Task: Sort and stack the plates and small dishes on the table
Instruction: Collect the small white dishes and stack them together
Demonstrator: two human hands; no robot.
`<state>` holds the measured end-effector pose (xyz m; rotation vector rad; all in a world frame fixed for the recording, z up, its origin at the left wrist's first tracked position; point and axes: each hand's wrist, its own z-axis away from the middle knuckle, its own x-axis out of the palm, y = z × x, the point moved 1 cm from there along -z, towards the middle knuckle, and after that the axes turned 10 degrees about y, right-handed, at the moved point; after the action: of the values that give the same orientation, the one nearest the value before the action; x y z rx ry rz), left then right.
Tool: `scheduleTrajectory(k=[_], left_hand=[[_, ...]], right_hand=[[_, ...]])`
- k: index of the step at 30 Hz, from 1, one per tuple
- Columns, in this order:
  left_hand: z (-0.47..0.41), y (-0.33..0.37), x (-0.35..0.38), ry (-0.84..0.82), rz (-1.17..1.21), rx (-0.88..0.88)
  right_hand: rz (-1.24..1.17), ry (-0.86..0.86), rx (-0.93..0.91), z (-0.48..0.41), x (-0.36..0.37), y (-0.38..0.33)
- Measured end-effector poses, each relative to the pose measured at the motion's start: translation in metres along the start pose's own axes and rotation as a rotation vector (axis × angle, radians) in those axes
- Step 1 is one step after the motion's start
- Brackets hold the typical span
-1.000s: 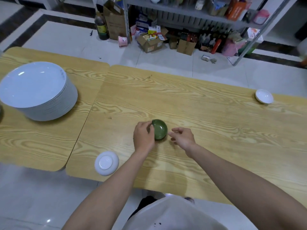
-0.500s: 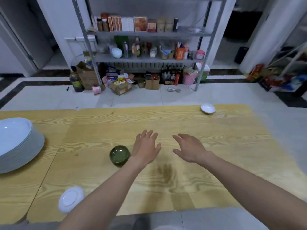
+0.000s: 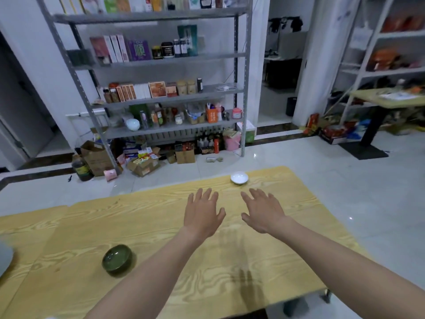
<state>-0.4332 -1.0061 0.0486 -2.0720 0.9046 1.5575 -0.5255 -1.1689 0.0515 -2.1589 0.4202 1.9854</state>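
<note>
A small dark green bowl (image 3: 117,257) stands upright on the wooden table (image 3: 161,222), near left. A small white dish (image 3: 239,177) sits at the table's far edge. My left hand (image 3: 202,212) and my right hand (image 3: 262,210) hover palm down over the table's middle, fingers spread, holding nothing, short of the white dish. A grey-white edge of the plate stack (image 3: 4,259) shows at the far left border.
A second wooden table (image 3: 20,226) adjoins on the left. Beyond the table is tiled floor, then a metal shelf rack (image 3: 161,93) with boxes and bottles, and cardboard boxes (image 3: 142,163) on the floor. Another table (image 3: 391,100) stands at the far right.
My left hand has let go of the green bowl, which stays on the table. Both hands have moved forward, open, toward the white dish. The view has tilted up; the near white dish has left the frame.
</note>
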Motion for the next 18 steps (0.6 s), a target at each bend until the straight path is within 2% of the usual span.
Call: scheduleTrajectory(k=[6,18], left_hand=[[-0.028,0.017,0.001,0.019,-0.019,0.031],[-0.078,-0.001,0.037,-0.009,-0.002,0.058]], right_hand=[[0.017,0.049,0.048,-0.012,-0.007,0.029],[0.044,0.029,0.077,-0.058,0.006,0.04]])
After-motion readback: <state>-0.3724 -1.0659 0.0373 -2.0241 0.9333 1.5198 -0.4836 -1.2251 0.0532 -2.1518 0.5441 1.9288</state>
